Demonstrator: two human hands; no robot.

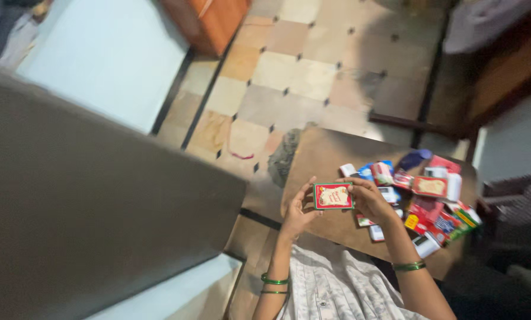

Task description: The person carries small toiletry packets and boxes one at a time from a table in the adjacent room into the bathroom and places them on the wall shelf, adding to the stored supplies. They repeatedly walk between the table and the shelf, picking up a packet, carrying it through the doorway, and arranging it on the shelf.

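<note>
Two hands, my left hand (297, 211) and right hand (369, 198), grip one red box (333, 196) above the table (319, 154), left of the pile (431, 201).

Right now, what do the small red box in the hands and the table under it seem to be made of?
The red box looks like printed cardboard: flat faces, sharp edges, slight gloss. The table seems wood or laminate board: plain matte brown top, though blur leaves it open.

One red box (333, 196) held, one twin (429, 186) (in the pile), three green bangles (275, 280)
</note>
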